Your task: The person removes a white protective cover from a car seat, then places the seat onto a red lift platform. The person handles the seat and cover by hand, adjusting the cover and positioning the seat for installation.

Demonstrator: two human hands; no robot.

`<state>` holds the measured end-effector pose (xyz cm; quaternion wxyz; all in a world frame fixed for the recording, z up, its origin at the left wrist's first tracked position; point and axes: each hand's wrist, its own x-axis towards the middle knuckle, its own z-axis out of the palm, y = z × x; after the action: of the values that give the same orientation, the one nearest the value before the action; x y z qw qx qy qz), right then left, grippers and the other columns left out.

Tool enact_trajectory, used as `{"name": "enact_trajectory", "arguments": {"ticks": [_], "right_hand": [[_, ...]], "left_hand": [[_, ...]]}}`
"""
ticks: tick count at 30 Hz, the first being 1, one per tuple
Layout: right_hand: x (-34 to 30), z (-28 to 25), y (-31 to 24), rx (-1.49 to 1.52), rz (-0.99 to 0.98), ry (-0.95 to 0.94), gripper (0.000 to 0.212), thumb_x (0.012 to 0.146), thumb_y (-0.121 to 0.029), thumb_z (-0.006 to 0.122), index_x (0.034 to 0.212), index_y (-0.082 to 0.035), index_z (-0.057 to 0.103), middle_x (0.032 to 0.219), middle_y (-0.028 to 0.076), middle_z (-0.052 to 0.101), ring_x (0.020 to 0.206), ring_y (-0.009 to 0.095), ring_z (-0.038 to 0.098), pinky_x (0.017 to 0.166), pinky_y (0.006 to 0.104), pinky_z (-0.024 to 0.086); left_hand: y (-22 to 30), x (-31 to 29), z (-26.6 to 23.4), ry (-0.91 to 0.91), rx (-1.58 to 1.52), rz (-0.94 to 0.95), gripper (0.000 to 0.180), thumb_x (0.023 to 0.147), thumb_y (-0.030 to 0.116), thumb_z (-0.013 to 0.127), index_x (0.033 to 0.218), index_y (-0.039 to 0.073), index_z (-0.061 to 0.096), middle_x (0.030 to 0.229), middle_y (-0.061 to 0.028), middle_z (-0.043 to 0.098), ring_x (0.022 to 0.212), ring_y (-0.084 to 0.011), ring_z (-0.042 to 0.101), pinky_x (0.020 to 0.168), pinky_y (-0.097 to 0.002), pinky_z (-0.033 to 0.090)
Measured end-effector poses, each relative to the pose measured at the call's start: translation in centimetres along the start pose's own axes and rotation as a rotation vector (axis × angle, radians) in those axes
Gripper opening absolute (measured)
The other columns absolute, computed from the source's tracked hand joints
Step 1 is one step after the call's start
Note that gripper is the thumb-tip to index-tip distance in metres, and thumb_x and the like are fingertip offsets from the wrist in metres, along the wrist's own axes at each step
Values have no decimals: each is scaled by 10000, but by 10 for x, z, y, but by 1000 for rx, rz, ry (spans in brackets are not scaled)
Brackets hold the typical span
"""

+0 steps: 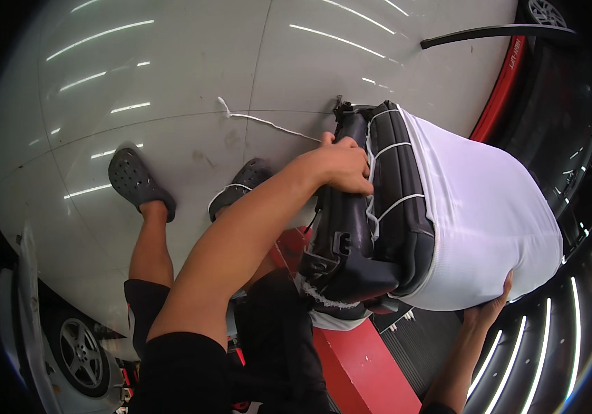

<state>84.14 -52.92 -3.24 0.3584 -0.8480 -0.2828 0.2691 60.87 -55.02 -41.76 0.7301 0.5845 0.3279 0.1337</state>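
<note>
A dark car seat (396, 159) lies on its side in front of me, with a white fabric cover (482, 207) stretched over its right part. Thin white elastic cords cross the dark padding from the cover to a white fabric edge (373, 210). My left hand (344, 163) reaches over the seat's left side, fingers bent and closed at that edge. At the lower right, my right hand (490, 310) grips the covered seat, thumb pressed on the white fabric and its other fingers hidden underneath.
Red beams (368, 366) run under the seat. A white cord (275, 125) trails over the glossy grey floor to the seat. My feet wear dark clogs (137, 176). A dark glossy car (565, 103) stands at right; a car wheel (82, 352) shows at lower left.
</note>
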Motion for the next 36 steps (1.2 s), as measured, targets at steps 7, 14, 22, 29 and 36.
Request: {"name": "enact_trajectory", "arguments": {"ticks": [7,14,22,29,36], "right_hand": [[1,1,0,7,1,-15,505,1019,-414,668,1383,-68,611,1331,79,667,1220,241,650,1011,431,573],[7,-1,4,-31,6,8,555,1004,-440,678,1405,-64,600,1365,88,650,1243,258,635,1039,440,555],[19,-11,1,-17,84,-21,610,994,-462,677,1440,-56,584,1417,102,637,1284,294,612,1093,470,505],[17,-3,1,-70,27,-5,549,1027,-433,640,1432,-64,604,1418,111,645,1324,291,601,1117,478,504],[21,-11,-1,-42,30,23,527,1000,-402,684,1413,-82,619,1431,94,634,1285,286,621,1087,491,523]], "left_hand": [[25,37,-2,-130,203,-43,488,811,360,735,1221,99,783,1271,-151,748,1257,-346,670,1200,-682,162],[-14,39,23,88,-339,75,256,817,308,732,936,110,845,890,-105,786,1009,-272,711,1167,-570,266],[-86,-35,38,613,-1318,42,301,1006,336,649,1066,82,797,1093,-22,767,1153,-148,634,1040,-325,384],[-127,-124,105,425,-1187,-343,414,1055,406,572,1373,167,686,1362,-37,689,1356,-217,547,1127,-463,402],[-74,-132,164,-187,-1248,-351,528,1062,403,546,1565,247,509,1585,-82,517,1422,-302,516,1070,-510,484]]}}
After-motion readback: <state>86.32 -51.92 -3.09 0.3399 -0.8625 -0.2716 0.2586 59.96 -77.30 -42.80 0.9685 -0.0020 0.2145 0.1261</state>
